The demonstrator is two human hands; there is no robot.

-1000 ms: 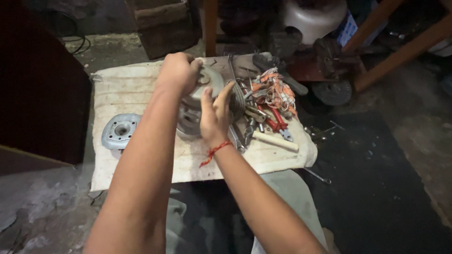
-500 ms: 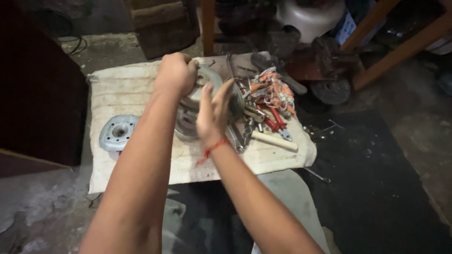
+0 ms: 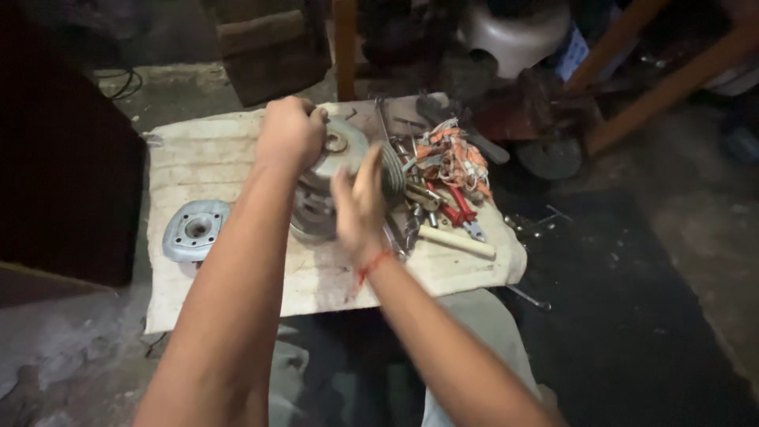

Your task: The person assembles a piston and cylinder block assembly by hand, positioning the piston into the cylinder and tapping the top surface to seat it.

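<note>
Fingers of both hands on a round metal part over a cloth strewn with tools.

Left hand [image 3: 291,130] is closed in a fist over the top of the round part [image 3: 340,154], which sits at the far middle of the cloth [image 3: 198,170]; right hand [image 3: 360,207] lies flat and open against its finned side, blurred. Judged from this, the heavy part could slip or tip off the stacked ring beneath and pinch a finger, or roll right into the tool pile [image 3: 443,182]. A loose flange [image 3: 195,230] lies left, well apart.
</note>
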